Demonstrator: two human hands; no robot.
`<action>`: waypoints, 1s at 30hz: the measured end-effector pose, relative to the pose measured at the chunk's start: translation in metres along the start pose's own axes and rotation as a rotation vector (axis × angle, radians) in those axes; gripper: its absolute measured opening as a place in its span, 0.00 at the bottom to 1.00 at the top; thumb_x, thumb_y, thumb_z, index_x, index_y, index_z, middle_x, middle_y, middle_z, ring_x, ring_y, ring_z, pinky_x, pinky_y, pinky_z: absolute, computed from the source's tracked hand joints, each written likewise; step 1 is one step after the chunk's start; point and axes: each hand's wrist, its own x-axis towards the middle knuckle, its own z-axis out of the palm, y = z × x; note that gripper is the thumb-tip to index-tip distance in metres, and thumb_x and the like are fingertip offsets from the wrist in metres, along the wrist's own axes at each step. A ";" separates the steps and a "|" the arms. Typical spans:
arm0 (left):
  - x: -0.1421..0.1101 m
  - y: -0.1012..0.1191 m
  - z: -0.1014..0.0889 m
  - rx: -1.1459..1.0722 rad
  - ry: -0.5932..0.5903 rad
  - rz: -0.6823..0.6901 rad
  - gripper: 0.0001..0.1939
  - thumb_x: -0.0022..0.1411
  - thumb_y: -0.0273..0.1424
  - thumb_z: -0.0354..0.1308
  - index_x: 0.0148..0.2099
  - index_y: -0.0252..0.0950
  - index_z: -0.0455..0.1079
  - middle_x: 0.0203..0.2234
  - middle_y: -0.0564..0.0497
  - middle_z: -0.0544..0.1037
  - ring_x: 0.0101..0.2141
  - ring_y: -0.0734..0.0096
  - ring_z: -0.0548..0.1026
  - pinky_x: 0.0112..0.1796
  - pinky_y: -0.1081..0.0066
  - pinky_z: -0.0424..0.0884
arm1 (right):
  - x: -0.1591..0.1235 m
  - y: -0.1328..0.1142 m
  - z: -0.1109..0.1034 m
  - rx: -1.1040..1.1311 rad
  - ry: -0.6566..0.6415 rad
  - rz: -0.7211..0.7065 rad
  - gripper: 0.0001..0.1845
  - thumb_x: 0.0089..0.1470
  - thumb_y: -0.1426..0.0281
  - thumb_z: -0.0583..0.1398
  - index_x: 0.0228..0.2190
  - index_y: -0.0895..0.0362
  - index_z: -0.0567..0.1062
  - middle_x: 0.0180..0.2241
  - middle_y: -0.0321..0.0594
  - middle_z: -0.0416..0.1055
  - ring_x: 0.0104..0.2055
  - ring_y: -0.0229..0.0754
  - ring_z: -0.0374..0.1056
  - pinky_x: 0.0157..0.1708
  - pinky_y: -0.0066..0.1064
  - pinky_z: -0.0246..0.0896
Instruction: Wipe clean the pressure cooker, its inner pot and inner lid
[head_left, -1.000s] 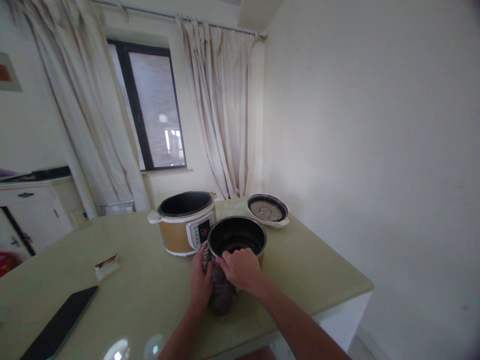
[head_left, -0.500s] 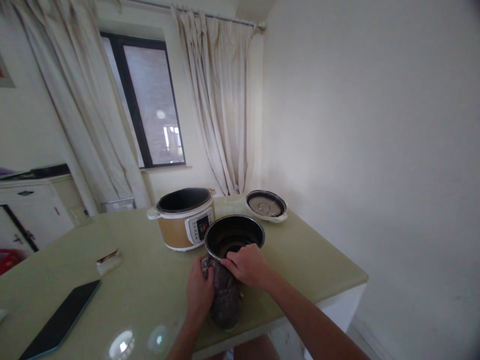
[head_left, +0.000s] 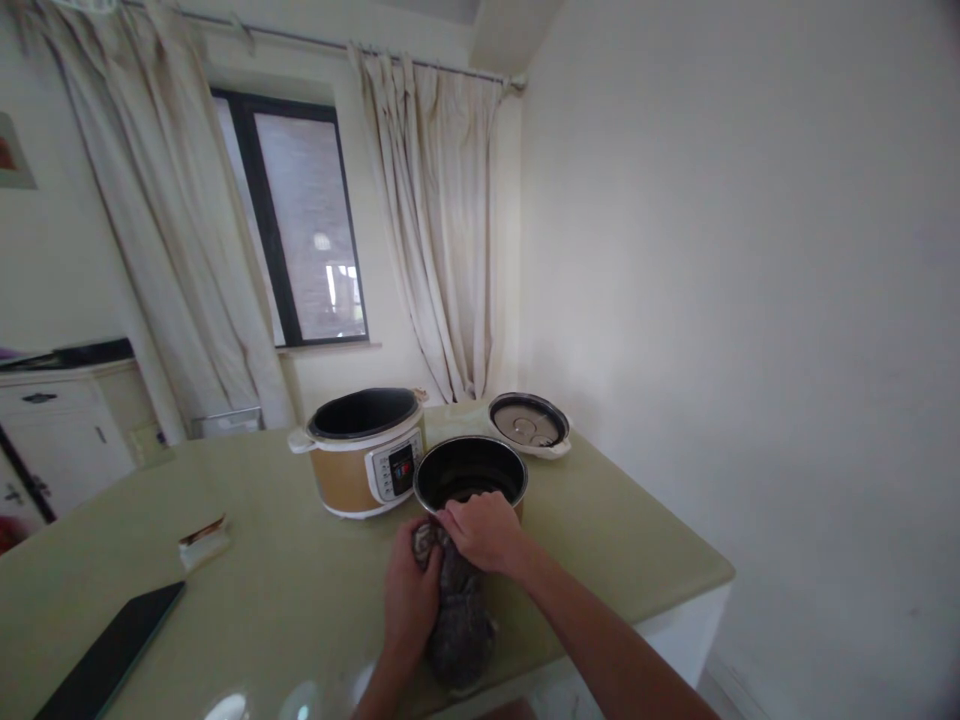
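A dark grey, soft-looking bundle (head_left: 459, 632) hangs down in front of the pot, near the table's front edge; I cannot make out whether it is a cloth or a filled bag. My left hand (head_left: 412, 590) is closed round the upper left end of it, where a lighter patch shows. At the bundle's top, my right hand (head_left: 480, 528) has its fingers bent and pressed together over the near rim of a black inner pot (head_left: 471, 465). Its fingertips are partly hidden, so whether they grip the bundle or the rim is unclear.
A gold and white electric cooker (head_left: 349, 475) stands open to the pot's left. Its round lid (head_left: 529, 420) lies upturned behind on the right. On the left of the table (head_left: 300, 580) are a small white packet (head_left: 202, 545) and a dark tablet (head_left: 112, 650). A wall borders the right.
The view has tilted up slightly. My right hand has shifted a little left, its fingers closer to the bundle's top and my left hand. The bundle stays in my left hand.
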 end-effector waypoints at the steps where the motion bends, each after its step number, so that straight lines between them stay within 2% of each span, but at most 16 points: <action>1: 0.009 -0.004 -0.007 0.014 0.036 0.001 0.19 0.64 0.39 0.55 0.55 0.39 0.70 0.47 0.43 0.80 0.47 0.52 0.79 0.51 0.53 0.73 | -0.001 0.002 0.000 0.005 -0.001 -0.009 0.31 0.75 0.54 0.44 0.41 0.53 0.83 0.38 0.48 0.84 0.39 0.49 0.81 0.39 0.34 0.65; 4: 0.037 -0.015 -0.027 0.036 0.087 0.035 0.21 0.64 0.39 0.54 0.57 0.40 0.70 0.49 0.43 0.81 0.50 0.51 0.79 0.54 0.52 0.72 | -0.006 0.011 0.001 0.044 -0.011 -0.065 0.31 0.74 0.49 0.47 0.40 0.51 0.84 0.36 0.46 0.84 0.38 0.47 0.80 0.37 0.31 0.61; 8: 0.068 -0.029 -0.045 -0.031 0.028 0.071 0.23 0.61 0.40 0.55 0.57 0.41 0.72 0.50 0.43 0.82 0.50 0.51 0.80 0.54 0.52 0.73 | -0.014 0.025 0.001 0.089 -0.041 -0.152 0.33 0.69 0.41 0.51 0.39 0.50 0.85 0.31 0.42 0.83 0.35 0.44 0.78 0.31 0.29 0.52; 11: 0.084 -0.040 -0.047 -0.126 -0.046 0.045 0.24 0.58 0.42 0.58 0.55 0.39 0.73 0.49 0.42 0.83 0.50 0.49 0.80 0.56 0.51 0.73 | -0.018 0.031 0.000 0.086 -0.054 -0.188 0.33 0.69 0.42 0.51 0.35 0.51 0.85 0.29 0.42 0.83 0.33 0.43 0.77 0.29 0.30 0.46; 14: 0.089 -0.049 -0.042 -0.173 -0.089 -0.009 0.25 0.56 0.43 0.58 0.53 0.38 0.74 0.49 0.38 0.84 0.52 0.46 0.80 0.57 0.50 0.73 | -0.021 0.031 -0.002 0.072 -0.058 -0.194 0.31 0.72 0.46 0.51 0.35 0.51 0.85 0.29 0.41 0.83 0.33 0.42 0.78 0.29 0.32 0.44; 16: 0.084 -0.051 -0.037 -0.147 -0.105 -0.014 0.23 0.56 0.41 0.57 0.52 0.39 0.73 0.50 0.38 0.84 0.52 0.46 0.80 0.57 0.51 0.73 | -0.022 0.029 -0.003 0.060 -0.050 -0.176 0.31 0.73 0.48 0.49 0.37 0.50 0.85 0.31 0.41 0.83 0.34 0.42 0.79 0.29 0.31 0.45; 19: 0.062 -0.043 -0.029 -0.016 -0.114 -0.007 0.18 0.61 0.35 0.53 0.52 0.41 0.71 0.49 0.40 0.83 0.49 0.51 0.80 0.53 0.56 0.74 | -0.024 0.022 -0.004 0.039 -0.035 -0.118 0.32 0.74 0.48 0.47 0.39 0.49 0.85 0.34 0.42 0.84 0.36 0.45 0.80 0.31 0.30 0.51; 22: 0.031 -0.023 -0.017 0.173 -0.076 -0.044 0.14 0.67 0.30 0.48 0.52 0.41 0.68 0.45 0.42 0.81 0.46 0.56 0.80 0.47 0.60 0.74 | -0.022 0.011 -0.005 0.022 -0.029 -0.043 0.33 0.74 0.48 0.45 0.39 0.49 0.84 0.36 0.44 0.84 0.38 0.47 0.81 0.35 0.30 0.58; 25: 0.000 0.000 0.002 0.288 -0.045 -0.060 0.10 0.70 0.29 0.47 0.50 0.40 0.66 0.45 0.42 0.77 0.43 0.58 0.79 0.44 0.63 0.72 | -0.015 -0.002 -0.006 0.007 -0.026 0.038 0.33 0.75 0.50 0.43 0.40 0.52 0.83 0.38 0.48 0.84 0.39 0.49 0.81 0.39 0.33 0.63; 27: -0.018 0.009 0.015 0.272 -0.052 -0.041 0.10 0.70 0.31 0.49 0.52 0.40 0.65 0.46 0.42 0.76 0.43 0.59 0.79 0.42 0.64 0.72 | -0.009 -0.013 -0.004 0.015 -0.022 0.104 0.32 0.76 0.54 0.43 0.40 0.53 0.82 0.38 0.50 0.84 0.40 0.50 0.81 0.40 0.35 0.65; 30: -0.034 0.010 0.032 0.139 -0.036 -0.018 0.15 0.69 0.33 0.51 0.57 0.39 0.63 0.50 0.39 0.76 0.46 0.55 0.79 0.44 0.60 0.73 | 0.001 -0.028 0.000 0.054 -0.013 0.209 0.30 0.76 0.58 0.42 0.41 0.55 0.81 0.38 0.51 0.84 0.41 0.52 0.82 0.40 0.37 0.67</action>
